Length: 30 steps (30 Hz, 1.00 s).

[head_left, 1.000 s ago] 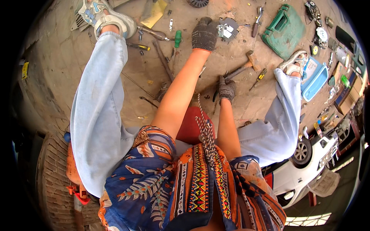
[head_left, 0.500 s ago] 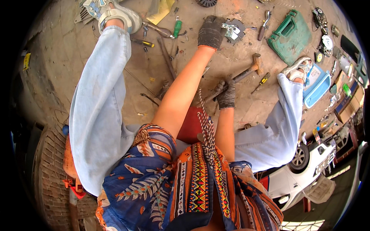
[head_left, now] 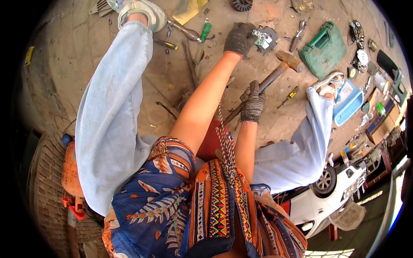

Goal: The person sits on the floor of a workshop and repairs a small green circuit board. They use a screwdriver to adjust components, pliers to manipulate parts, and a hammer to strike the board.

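My left hand (head_left: 239,41), in a dark glove, reaches forward to a dark round motor-like part with a toothed rim (head_left: 270,38). Its fingers are closed at a silver metal piece (head_left: 260,38) on that part; the fingertips are partly hidden. In a grey glove, my right hand (head_left: 253,102) is wrapped around the wooden handle of a hammer (head_left: 275,75). The hammer slants up to the right, its rusty head (head_left: 289,61) just below and right of the round part. Near the right hand, a yellow-black screwdriver (head_left: 289,96) lies on the floor.
A green plastic case (head_left: 323,49) and a ratchet (head_left: 297,36) lie to the right, beyond them a blue tray (head_left: 349,107). Left of the left hand are a green-handled screwdriver (head_left: 205,32) and a yellow-handled tool (head_left: 166,44). A dark bar (head_left: 190,62) lies beside my left forearm.
The hammer's head has come up closer to the round part and looks larger, with my right hand still around its handle. My left hand stays at the silver piece; the whole view has shifted slightly.
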Motion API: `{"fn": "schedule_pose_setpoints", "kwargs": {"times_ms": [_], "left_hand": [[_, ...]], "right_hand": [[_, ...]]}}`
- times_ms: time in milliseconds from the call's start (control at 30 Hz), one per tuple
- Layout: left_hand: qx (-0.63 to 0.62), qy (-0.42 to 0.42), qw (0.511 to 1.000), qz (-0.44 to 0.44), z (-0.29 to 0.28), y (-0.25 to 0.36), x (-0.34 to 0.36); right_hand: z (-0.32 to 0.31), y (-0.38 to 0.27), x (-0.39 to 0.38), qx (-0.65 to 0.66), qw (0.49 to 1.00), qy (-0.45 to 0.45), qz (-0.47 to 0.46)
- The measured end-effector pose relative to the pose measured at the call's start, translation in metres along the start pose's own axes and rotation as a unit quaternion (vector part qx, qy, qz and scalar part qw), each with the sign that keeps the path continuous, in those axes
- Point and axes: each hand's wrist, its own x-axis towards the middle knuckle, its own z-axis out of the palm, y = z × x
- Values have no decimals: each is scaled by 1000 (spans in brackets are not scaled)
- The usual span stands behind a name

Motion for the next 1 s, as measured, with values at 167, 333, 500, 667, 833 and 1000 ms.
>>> {"fn": "schedule_pose_setpoints", "kwargs": {"times_ms": [167,333,500,667,833,1000], "left_hand": [[35,1,999,-30,10,1,1],[2,17,998,-56,15,-1,5],[58,11,998,-32,13,6,2],[78,28,996,-23,9,10,-2],[78,8,997,-13,1,6,4],[75,17,997,26,-4,3,0]], "right_hand": [[0,-6,0,-19,1000,6,-18],[2,-13,11,-94,993,45,-52],[27,-16,29,-118,987,104,-37],[41,-36,20,-191,977,98,5],[47,-34,27,-218,972,93,6],[56,-48,27,-223,969,96,49]]}}
